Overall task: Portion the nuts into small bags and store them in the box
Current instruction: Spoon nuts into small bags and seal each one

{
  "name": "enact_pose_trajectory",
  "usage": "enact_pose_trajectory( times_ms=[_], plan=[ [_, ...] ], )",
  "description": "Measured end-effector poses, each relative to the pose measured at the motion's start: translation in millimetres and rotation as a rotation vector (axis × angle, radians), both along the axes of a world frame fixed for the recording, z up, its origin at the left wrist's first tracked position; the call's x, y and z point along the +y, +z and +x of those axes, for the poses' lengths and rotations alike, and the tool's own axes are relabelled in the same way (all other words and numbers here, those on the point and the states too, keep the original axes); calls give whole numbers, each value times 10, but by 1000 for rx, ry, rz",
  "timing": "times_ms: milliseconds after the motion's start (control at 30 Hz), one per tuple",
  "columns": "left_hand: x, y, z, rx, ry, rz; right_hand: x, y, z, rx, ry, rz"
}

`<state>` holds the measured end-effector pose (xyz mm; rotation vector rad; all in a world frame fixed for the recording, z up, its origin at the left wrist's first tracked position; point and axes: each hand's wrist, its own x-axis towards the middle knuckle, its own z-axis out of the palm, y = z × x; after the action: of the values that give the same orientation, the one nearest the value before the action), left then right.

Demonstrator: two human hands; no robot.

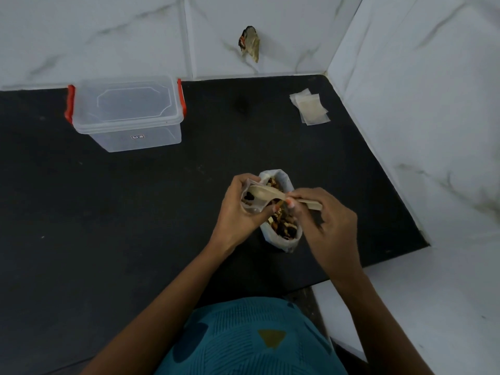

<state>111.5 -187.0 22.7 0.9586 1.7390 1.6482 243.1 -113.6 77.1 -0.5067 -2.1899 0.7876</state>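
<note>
My left hand (238,209) grips a small clear bag (251,205) with its mouth held open; a few dark nuts lie inside. My right hand (327,220) pinches the handle of a pale wooden spoon (267,192), whose bowl reaches into the small bag. Under both hands stands a large white bag of mixed nuts (282,228), open at the top, on the black counter (135,212). A clear plastic box (127,112) with red clips and its lid on sits at the back left.
A small stack of empty clear bags (311,108) lies at the back right near the wall corner. White marble walls border the counter behind and to the right. The counter's front edge ends just right of the nut bag.
</note>
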Motion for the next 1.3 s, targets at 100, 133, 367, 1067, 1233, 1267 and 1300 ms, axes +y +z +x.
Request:
enact_pose_trajectory(
  times_ms=[100,133,367,1067,1233,1267,1300],
  plan=[
    [-13,-35,-6,-22,10,-38,17,61,23,54,-81,-142],
    [-19,-41,-14,-29,13,-51,37,76,39,81,-111,-208],
    [-48,-154,-62,-44,19,-92,295,-139,131,64,-329,-308],
    [61,-411,-54,-172,-130,-302,296,-788,37,3,-533,-610],
    [53,-427,-57,-174,-136,-297,339,-818,21,83,-582,-811],
    [55,-429,-55,-173,-135,-297,355,-805,37,96,-579,-828],
    [55,-426,-53,-173,-135,-296,367,-799,47,102,-574,-836]
  ],
)
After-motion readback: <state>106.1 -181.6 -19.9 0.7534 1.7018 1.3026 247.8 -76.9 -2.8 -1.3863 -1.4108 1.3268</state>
